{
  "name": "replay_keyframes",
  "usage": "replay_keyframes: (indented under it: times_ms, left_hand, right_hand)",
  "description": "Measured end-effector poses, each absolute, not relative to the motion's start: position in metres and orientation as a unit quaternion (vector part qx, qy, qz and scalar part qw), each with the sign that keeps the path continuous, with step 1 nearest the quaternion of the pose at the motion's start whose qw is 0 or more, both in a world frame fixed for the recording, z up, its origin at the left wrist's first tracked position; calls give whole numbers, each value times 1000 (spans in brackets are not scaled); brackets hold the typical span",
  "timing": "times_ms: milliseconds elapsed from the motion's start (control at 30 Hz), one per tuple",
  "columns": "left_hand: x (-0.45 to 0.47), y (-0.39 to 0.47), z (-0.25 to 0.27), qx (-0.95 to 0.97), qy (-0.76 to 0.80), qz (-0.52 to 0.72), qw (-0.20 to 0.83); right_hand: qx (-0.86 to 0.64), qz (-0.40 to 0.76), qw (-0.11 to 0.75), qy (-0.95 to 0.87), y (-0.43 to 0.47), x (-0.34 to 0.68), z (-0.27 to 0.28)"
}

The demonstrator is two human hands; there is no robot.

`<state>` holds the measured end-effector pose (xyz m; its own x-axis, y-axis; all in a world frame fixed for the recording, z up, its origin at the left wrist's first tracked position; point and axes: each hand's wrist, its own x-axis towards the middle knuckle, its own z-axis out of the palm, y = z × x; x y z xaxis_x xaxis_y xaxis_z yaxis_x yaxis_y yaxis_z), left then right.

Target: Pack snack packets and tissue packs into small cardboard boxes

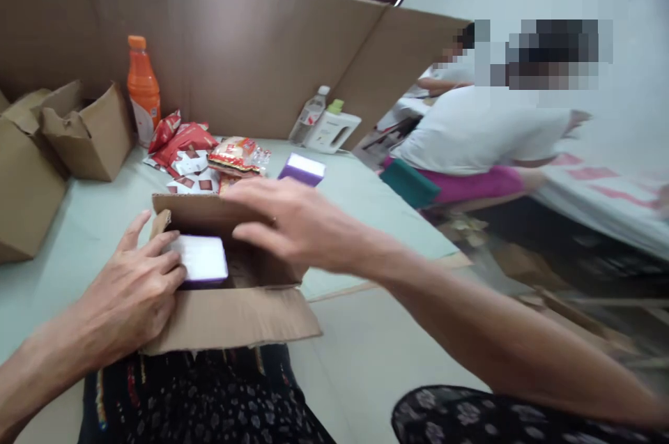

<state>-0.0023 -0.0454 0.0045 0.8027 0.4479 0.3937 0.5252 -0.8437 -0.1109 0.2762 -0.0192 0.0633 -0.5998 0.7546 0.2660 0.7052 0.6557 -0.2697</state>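
Note:
An open cardboard box point(237, 318) sits in front of me at the table's near edge, its front flap folded out towards my lap. Inside it, on the left, lies a small purple pack with a white top point(203, 257). My left hand point(141, 284) reaches over the box's left side, its bent fingers on the pack's left edge and the index finger raised; the thumb is hidden. Over the box's back right part is my right hand point(285, 221), fingers stretched and thumb apart, with nothing visible in it. A second purple-and-white pack point(302, 170) lies on the table behind the box.
Red snack bags point(188, 144) and a clear-and-red food packet point(237, 155) lie behind the box. An orange drink bottle point(143, 92), a clear bottle point(310, 116) and a white jug point(333, 128) stand by the cardboard partition point(251, 60). Cardboard boxes point(88, 137) stand left; people sit right.

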Motion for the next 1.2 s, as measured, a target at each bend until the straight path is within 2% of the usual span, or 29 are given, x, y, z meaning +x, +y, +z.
replay_keyframes:
  times_ms: [67, 100, 267, 333, 467, 600, 667, 767, 800, 867, 967, 1033, 1200]
  left_hand:
    - [-4, -42, 1, -941, -257, -197, 99]
    - [-5, -41, -1, -940, -260, -204, 88]
    - [-6, -45, 1, -935, -290, -196, 53]
    - [-5, -49, 5, -935, -301, -178, 54]
    - [-3, -54, 11, -935, -313, -162, 47]
    - [-1, -54, 14, -928, -335, -161, 23]
    - [-1, -53, 12, -931, -328, -158, 26]
    - [-2, -50, 8, -934, -319, -159, 35]
    - [-3, -49, 7, -934, -315, -161, 40]
    - [-3, -47, 5, -935, -310, -162, 53]
    - [-1, -47, 7, -937, -311, -140, 78]
    - [0, -48, 11, -936, -320, -119, 85]
    - [-3, -54, 15, -929, -347, -97, 81]
  right_hand:
    - [-497, 35, 251, -830, 5, 323, 69]
    - [-543, 11, 256, -800, 22, 349, 66]
    - [-676, -18, 117, -728, 118, 445, 11]
    - [-720, -9, 103, -686, 142, 457, -14]
    - [-740, 52, 139, -657, 153, 459, -41]
    - [-732, 56, 167, -659, 124, 463, -31]
    - [-724, 32, 260, -638, 98, 464, -13]
    - [-594, 41, 507, -623, 48, 448, 24]
    - [-531, 56, 566, -628, 30, 436, 38]
    - [-448, 86, 590, -666, -3, 407, 61]
    - [-403, 94, 536, -736, -38, 362, 81]
    - [-396, 82, 452, -795, -49, 342, 85]
    - [-392, -66, 245, -884, -50, 320, 82]
